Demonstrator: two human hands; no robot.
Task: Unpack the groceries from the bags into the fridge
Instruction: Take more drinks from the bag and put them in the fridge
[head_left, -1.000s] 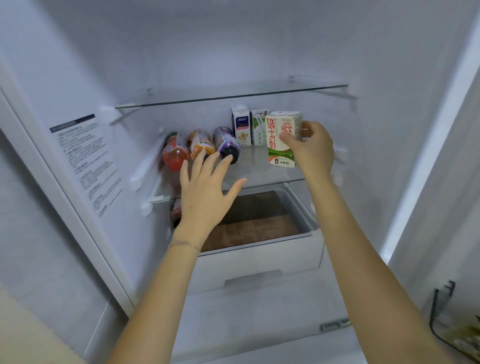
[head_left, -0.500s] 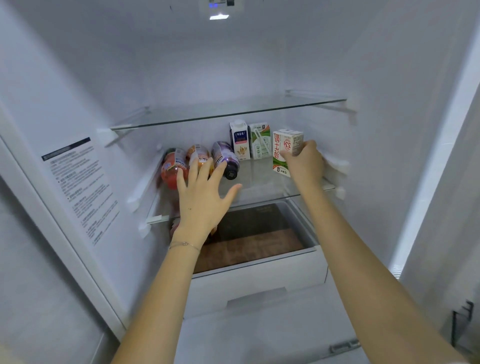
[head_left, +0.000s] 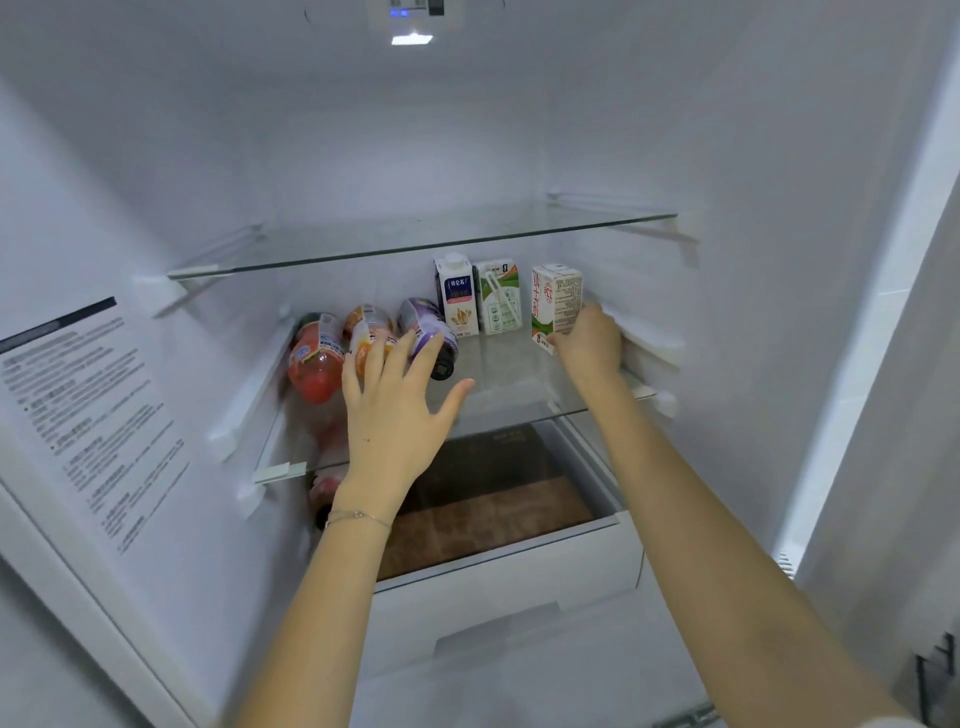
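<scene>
The right hand (head_left: 589, 340) has its fingers wrapped around the bottom of a small red and green carton (head_left: 555, 306). The carton stands up straight on the lower glass shelf (head_left: 511, 382), near the right wall of the fridge (head_left: 727, 156). Two more cartons stand farther back on the same shelf: a blue and white carton (head_left: 457, 299) and, just beside it, a green and white carton (head_left: 498, 301). There is a small gap between the green and white one and the one in the hand.

The left hand (head_left: 392, 415) is spread wide and holds nothing. Its fingertips (head_left: 405, 343) reach over three bottles that lie on their sides at the left of the shelf: a red bottle (head_left: 314, 358), an orange bottle (head_left: 366, 332) and a purple bottle (head_left: 428, 332). The bottles lie close together, side by side. I cannot tell if the fingers touch them.

The middle of the shelf, between the bottles and the held carton, is bare glass all the way to the front edge. The upper glass shelf (head_left: 415, 234) has nothing on it. Under the lower shelf is a white drawer (head_left: 498, 571), pulled out a little, and something red shows at its left side, behind the wrist
</scene>
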